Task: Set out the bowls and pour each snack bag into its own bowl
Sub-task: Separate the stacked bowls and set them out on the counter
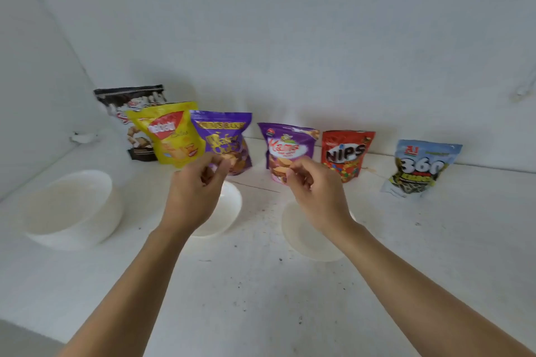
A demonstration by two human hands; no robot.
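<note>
Several snack bags stand in a row against the wall: a dark brown one [132, 113], a yellow one [171, 136], a purple one [224, 136], a purple and white one [287, 143], a red Nips bag [346, 153] and a blue 360 bag [422, 166]. Three white bowls sit on the white counter: a large one [69, 209] at the left, a smaller one [230, 209] under my left hand [195, 194] and another [304, 238] under my right hand [317, 191]. Both hands hover with fingers curled and nothing in them, just in front of the two purple bags.
The white counter [261, 284] runs into a corner at the left, with walls behind and beside it. A small white fitting [84, 138] sits on the left wall near the dark bag. Dark specks dot the counter.
</note>
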